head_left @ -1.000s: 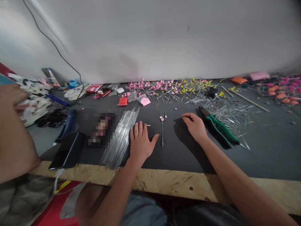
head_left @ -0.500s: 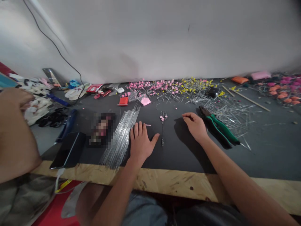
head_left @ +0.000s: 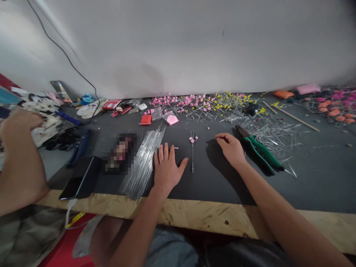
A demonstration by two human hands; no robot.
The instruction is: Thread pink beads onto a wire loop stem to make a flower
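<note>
Wire stem (head_left: 192, 152) on dark table (head_left: 211, 181) between flat, empty left hand (head_left: 166, 169) and loosely curled right hand (head_left: 230, 149)

The one clear change is at the far left, where another person's bare forearm and closed hand (head_left: 20, 120) drop across the three pictures: a second ago the fist sits high at the left edge, half a second ago it is a little lower and further in, and now it is lower again, knuckles beside the heap of white cut-out pieces (head_left: 46, 124). As it sinks, more of the dark blue strip (head_left: 4, 112) at the left edge comes into view above the fist. The view itself drifts very slightly, so the black smartphone (head_left: 80, 177) sits a touch differently in the picture.
</note>
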